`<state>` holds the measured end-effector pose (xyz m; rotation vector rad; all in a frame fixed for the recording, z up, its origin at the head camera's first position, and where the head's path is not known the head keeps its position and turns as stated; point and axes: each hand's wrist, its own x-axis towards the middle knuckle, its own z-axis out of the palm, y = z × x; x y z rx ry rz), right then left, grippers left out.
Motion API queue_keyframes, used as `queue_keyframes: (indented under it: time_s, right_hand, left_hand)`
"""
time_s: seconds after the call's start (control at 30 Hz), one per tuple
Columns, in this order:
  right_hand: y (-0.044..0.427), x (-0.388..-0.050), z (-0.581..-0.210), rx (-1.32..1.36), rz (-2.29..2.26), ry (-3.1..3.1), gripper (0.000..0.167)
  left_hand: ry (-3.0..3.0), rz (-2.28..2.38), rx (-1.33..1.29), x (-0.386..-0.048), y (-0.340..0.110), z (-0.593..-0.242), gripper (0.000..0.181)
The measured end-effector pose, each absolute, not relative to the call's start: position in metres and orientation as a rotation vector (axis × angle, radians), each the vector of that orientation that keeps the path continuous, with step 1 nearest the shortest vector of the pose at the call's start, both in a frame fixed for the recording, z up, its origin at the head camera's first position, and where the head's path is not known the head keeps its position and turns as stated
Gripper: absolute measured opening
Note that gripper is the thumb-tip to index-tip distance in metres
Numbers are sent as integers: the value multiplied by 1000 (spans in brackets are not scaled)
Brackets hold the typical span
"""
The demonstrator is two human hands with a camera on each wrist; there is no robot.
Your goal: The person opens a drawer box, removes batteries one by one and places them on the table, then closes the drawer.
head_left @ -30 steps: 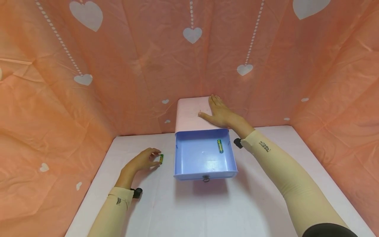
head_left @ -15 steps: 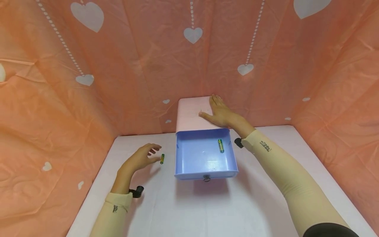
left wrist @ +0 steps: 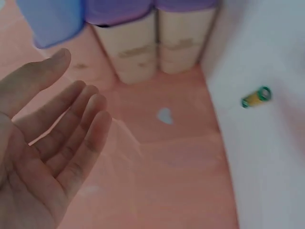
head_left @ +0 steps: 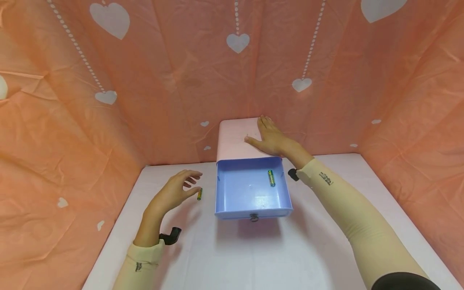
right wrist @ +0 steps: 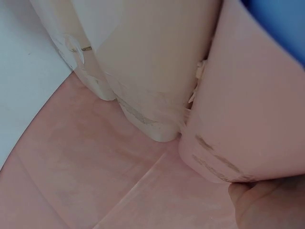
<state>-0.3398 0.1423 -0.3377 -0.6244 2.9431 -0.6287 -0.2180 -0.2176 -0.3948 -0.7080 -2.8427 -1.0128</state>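
My left hand (head_left: pixel 170 196) is held over the white table with nothing in it, its fingers relaxed and apart. Close to the thumb tip in the head view, a small green and yellow battery (head_left: pixel 199 194) is on the table. The left wrist view shows that battery (left wrist: pixel 256 97) apart from the hand (left wrist: pixel 57 138). A second battery (head_left: pixel 271 178) lies in the pulled-out blue drawer (head_left: pixel 239 189), towards its right side. My right hand (head_left: pixel 270 139) rests flat on the pink top (head_left: pixel 233 139) of the drawer unit, thumb spread to the left.
The drawer has a small ring pull (head_left: pixel 254 218) on its front. In the left wrist view, more cream drawer casings (left wrist: pixel 126 52) with purple drawers (left wrist: pixel 119 10) adjoin the pink one. An orange cloth (head_left: pixel 181 80) with white hearts hangs behind the table.
My left fingers, earlier around the battery on the table, have spread and lifted off it. The battery stays where it was. The right hand has not moved.
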Motion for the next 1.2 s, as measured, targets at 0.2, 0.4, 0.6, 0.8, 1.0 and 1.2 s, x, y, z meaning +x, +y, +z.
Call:
queue_keyframes:
  time_s: [0.2, 0.4, 0.6, 0.8, 1.0, 1.2]
  right_hand:
    - [142, -339, -337, -625, -622, 2944, 109]
    - [141, -339, -336, -618, -612, 2947, 109]
    - [141, -339, -336, -626, -605, 2953, 108]
    - [141, -341, -336, -626, -591, 2956, 107]
    - [141, -341, -336, -632, -603, 2955, 107]
    - [142, -339, -337, -630, -625, 2951, 108]
  left_hand:
    - [-2788, -1016, -684, -202, -202, -378, 43]
    - [-2741, -1041, -675, -189, -185, -366, 45]
    - [-2721, -1049, -671, -179, -169, -359, 46]
    - [-2709, -1082, -732, -174, -153, -354, 48]
    - [-2688, -1115, -816, -169, -136, -351, 48]
    - [-2688, -1109, -849, -168, -117, -353, 47]
